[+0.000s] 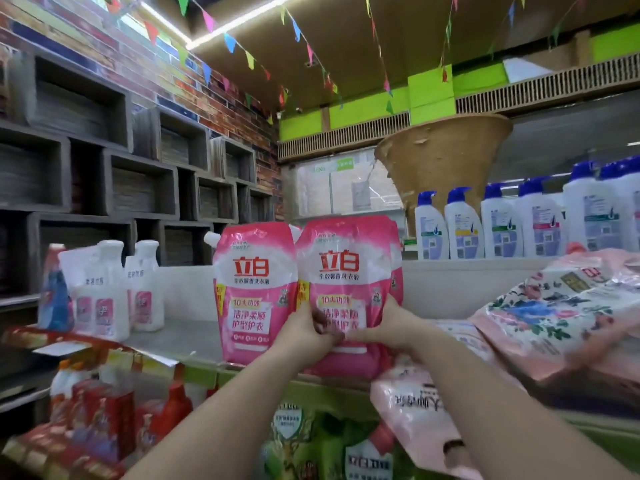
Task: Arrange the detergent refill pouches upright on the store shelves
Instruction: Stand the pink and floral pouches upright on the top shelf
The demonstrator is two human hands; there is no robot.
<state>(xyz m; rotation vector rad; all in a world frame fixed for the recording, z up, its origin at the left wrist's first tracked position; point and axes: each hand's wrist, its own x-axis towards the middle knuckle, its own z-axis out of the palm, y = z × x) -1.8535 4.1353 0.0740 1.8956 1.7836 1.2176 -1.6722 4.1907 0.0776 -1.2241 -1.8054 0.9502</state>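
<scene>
Pink film, glossy and soft, is what I have in both hands: the right-hand pink pouch [346, 292] of a pair standing on the shelf [180, 341], its base at the front lip. My left hand [308, 332] clamps the pouch's lower left edge, thumb across the printed face, and my right hand [388, 323] closes on the lower right edge, so each grip is pinching the pouch low down, where the liquid pools and the bag is stiffest. I judge that is why I hold it there; taken near the top, a bag this slack would fold. It stands nearly upright, label to the front, touching the left pink pouch [254, 292], which stands on its own with its white spout [211, 238] at the upper left corner. Pressed side by side, the two prop each other. Behind my pouch a sliver of another pink one shows at its right edge, though I cannot tell how it sits. To my right a heap of pale floral pouches [554, 313] lies flat and tilted, and one pale pink pouch [415, 410] hangs off the shelf edge below my right forearm, upside down by its print; those look to be the work still waiting. White bottles [104, 292] stand well to the left, and blue-capped bottles [502, 223] line the higher ledge behind. Before letting go, I would settle the base flat and check it does not slump forward off the lip.
</scene>
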